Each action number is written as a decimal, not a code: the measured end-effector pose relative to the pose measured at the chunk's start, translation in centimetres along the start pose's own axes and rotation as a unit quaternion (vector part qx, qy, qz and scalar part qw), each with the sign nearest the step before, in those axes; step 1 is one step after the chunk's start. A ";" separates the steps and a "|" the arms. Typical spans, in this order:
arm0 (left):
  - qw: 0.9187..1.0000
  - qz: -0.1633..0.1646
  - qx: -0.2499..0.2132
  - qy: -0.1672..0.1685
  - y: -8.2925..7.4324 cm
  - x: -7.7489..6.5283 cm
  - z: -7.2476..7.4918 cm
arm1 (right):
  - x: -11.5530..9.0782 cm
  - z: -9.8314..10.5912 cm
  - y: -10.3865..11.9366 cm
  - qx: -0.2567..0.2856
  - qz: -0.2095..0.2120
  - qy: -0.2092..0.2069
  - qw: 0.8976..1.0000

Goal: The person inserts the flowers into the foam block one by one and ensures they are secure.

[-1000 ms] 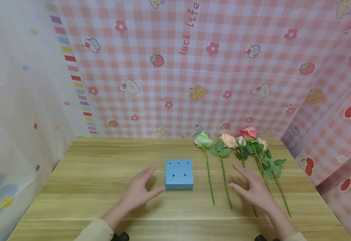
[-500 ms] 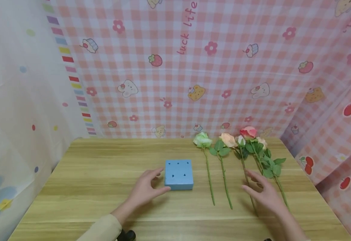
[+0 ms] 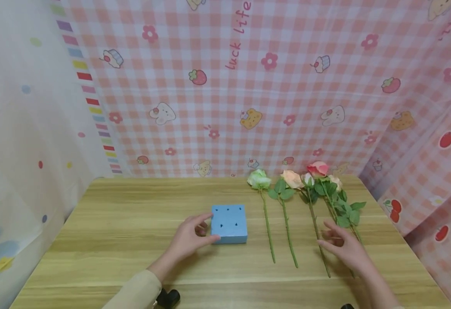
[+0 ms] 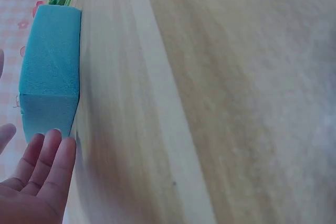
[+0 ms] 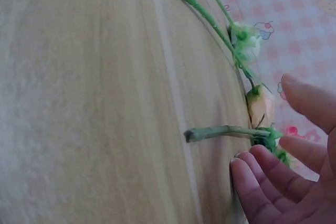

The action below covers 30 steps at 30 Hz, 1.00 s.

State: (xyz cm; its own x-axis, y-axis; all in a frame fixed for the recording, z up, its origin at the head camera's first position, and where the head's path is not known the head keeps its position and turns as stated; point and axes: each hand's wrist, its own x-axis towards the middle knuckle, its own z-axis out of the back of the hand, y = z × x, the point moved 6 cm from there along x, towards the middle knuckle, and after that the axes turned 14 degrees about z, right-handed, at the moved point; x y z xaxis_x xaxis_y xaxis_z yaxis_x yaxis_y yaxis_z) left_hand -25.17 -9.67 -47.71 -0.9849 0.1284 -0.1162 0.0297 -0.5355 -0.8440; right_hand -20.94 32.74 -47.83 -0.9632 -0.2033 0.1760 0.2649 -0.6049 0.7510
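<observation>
A square blue foam block [image 3: 228,227] with several small holes in its top sits mid-table. At its left side is my left hand [image 3: 187,238], thumb by the front corner; in the left wrist view its extended fingers [image 4: 59,169] reach the block's end face, and firm contact is hard to tell. My right hand [image 3: 347,249] hovers over the rose stems, relaxed and holding nothing. Nearest it are the stems of the white rose [image 3: 308,179] and the pink rose [image 3: 318,169], the latter's lower stem partly hidden by the hand.
Farther left lie a pale green rose [image 3: 259,179] and a peach rose [image 3: 292,179], stems toward me. A cream rose [image 3: 336,182] lies at the far right, overlapping leaves. A gingham cloth [image 3: 225,98] hangs behind the wooden table [image 3: 140,206].
My left hand has moved right up to the blue block. My right hand has shifted right and slightly lower, over the right-hand stems. The block and roses stay put.
</observation>
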 end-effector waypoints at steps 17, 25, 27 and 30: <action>0.999 0.008 -0.035 0.025 0.5 1.0 -0.7 | 0.6 -1.0 -1.1 -0.013 -0.037 0.022 0.999; 0.997 0.025 -0.062 0.029 0.8 1.2 -0.8 | 0.7 -1.5 -1.2 -0.053 -0.018 0.020 0.998; 0.997 0.026 -0.060 0.028 0.9 1.2 -0.9 | 0.7 -1.6 -1.2 -0.051 -0.018 0.022 0.998; 0.998 0.024 -0.056 0.028 0.9 1.2 -1.0 | 0.7 -1.7 -1.2 -0.051 -0.020 0.024 0.998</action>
State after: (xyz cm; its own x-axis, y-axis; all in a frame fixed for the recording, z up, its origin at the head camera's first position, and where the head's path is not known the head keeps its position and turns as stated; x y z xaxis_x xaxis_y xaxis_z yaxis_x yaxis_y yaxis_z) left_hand -26.18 -9.15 -49.12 -0.9708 0.1531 -0.1846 0.0987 -0.4463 -0.8894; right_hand -21.85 32.03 -49.71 -0.9704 -0.2120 0.1153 0.2320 -0.6886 0.6871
